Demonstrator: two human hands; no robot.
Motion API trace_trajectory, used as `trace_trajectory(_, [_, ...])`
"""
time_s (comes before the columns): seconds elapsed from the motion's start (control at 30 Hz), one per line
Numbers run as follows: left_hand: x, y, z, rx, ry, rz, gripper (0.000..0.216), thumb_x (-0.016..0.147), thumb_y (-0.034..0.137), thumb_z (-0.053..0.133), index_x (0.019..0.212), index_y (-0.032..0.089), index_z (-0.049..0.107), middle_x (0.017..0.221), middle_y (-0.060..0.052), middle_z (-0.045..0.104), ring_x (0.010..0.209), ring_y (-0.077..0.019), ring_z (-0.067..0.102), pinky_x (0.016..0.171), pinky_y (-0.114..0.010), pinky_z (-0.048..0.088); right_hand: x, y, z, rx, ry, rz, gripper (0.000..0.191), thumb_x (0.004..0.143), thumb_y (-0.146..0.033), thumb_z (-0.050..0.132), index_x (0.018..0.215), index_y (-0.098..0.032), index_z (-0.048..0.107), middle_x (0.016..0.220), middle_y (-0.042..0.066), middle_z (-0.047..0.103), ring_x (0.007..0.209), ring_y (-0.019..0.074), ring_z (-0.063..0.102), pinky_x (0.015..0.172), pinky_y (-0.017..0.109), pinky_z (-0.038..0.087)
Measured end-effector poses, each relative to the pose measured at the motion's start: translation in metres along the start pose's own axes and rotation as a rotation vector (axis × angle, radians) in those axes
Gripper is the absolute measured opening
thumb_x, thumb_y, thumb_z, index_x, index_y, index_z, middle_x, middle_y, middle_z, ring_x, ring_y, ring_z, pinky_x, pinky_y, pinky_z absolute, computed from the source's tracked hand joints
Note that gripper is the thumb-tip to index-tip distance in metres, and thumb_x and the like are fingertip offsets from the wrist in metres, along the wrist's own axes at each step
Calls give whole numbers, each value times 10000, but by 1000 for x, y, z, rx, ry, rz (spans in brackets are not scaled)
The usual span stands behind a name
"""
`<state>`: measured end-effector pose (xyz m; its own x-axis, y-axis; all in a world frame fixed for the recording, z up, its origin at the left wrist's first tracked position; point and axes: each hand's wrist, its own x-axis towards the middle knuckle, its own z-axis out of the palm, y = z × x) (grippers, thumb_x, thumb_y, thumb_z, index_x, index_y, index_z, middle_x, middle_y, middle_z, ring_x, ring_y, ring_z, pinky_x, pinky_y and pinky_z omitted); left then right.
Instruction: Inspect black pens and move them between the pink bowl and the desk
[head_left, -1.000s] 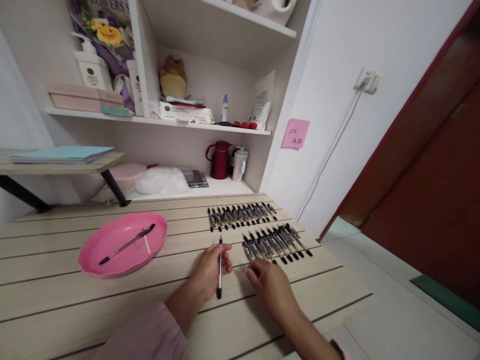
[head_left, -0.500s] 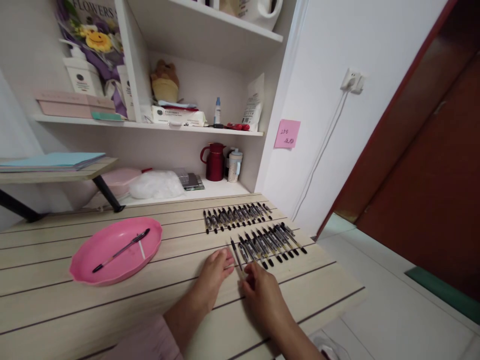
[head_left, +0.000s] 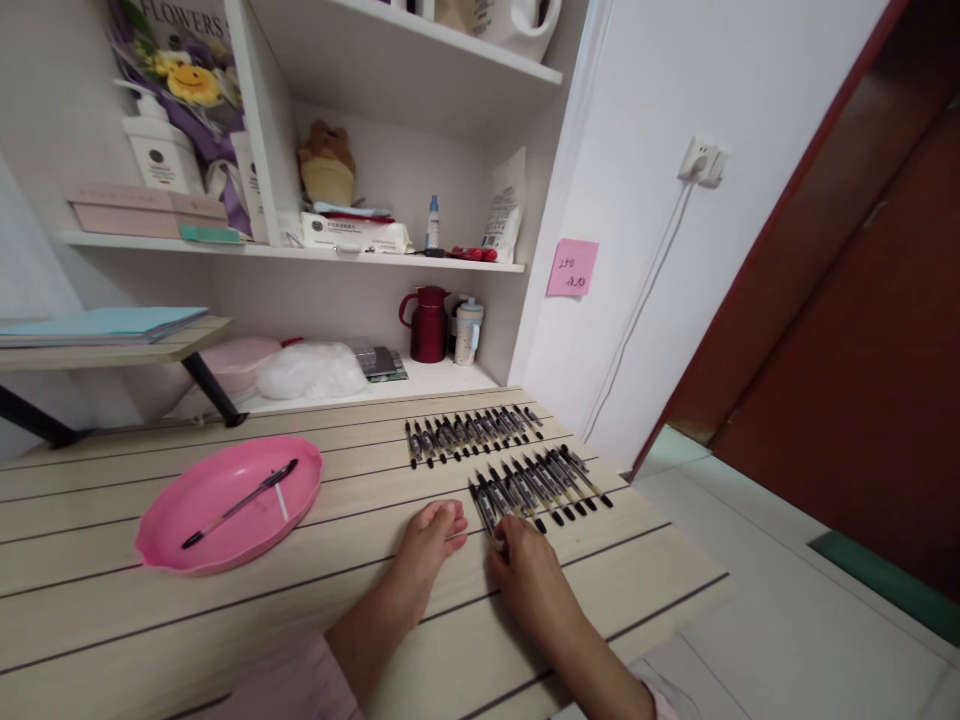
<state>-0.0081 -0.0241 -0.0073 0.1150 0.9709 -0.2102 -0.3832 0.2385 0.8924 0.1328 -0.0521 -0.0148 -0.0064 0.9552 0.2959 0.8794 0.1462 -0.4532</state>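
Note:
My right hand [head_left: 529, 570] pinches the lower end of a black pen [head_left: 482, 505] at the left end of the front row. That pen lies close alongside the other pens of the row [head_left: 540, 480], and my fingers hide its near end. To the left, my left hand [head_left: 431, 540] rests on its side on the table, fingers loosely curved and thumb apart, with no pen in it. Behind, a second row of pens [head_left: 472, 430] lies side by side. A pink scalloped tray [head_left: 161, 545] at the left holds a pen [head_left: 240, 503] and a thin white stick [head_left: 281, 500].
The striped wooden table [head_left: 337, 600] ends at the right above a tiled floor. White shelves behind carry a dark red jug [head_left: 429, 325], a light cup [head_left: 469, 332] and a plastic bag [head_left: 311, 370]. A small raised stand [head_left: 180, 345] with papers is at the left.
My right hand has moved the pen slightly right, from a gap beside the front row to close against it. My left hand has stayed nearly still.

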Motion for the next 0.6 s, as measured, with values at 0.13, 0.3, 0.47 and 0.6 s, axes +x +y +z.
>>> trace_trajectory(0.13, [-1, 2, 0, 13, -11, 4, 293, 684, 400, 661, 826, 145, 632, 952, -113, 621, 926, -216, 583, 842, -340, 455, -2, -1, 0, -1, 36, 1, 96, 707, -95, 460, 743, -175, 499, 710, 40, 593, 687, 165, 528, 616, 248, 321])
trace_trajectory(0.3, [1, -2, -1, 35, -25, -2, 341, 663, 422, 665, 845, 137, 628, 988, -127, 625, 939, -231, 584, 833, -340, 455, -10, -2, -5, 26, 59, 11, 68, 748, -125, 442, 745, -183, 478, 710, 37, 592, 656, 160, 536, 578, 245, 312])
trace_trajectory(0.47, [11, 20, -7, 393, -2, 137, 344, 730, 366, 558, 973, 127, 604, 1033, -141, 634, 953, -244, 588, 818, -351, 456, -30, -12, -5, 39, 19, -6, 87, 788, -155, 429, 729, -198, 476, 678, 14, 593, 606, 145, 547, 543, 243, 280])
trace_trajectory(0.6, [17, 82, -48, 1118, 187, 483, 303, 756, 279, 491, 1004, 151, 607, 1104, -119, 618, 1078, -248, 520, 964, -382, 337, -43, -20, 0, -19, -14, -71, 105, 809, -178, 422, 735, -203, 492, 698, 10, 598, 581, 140, 557, 524, 249, 254])
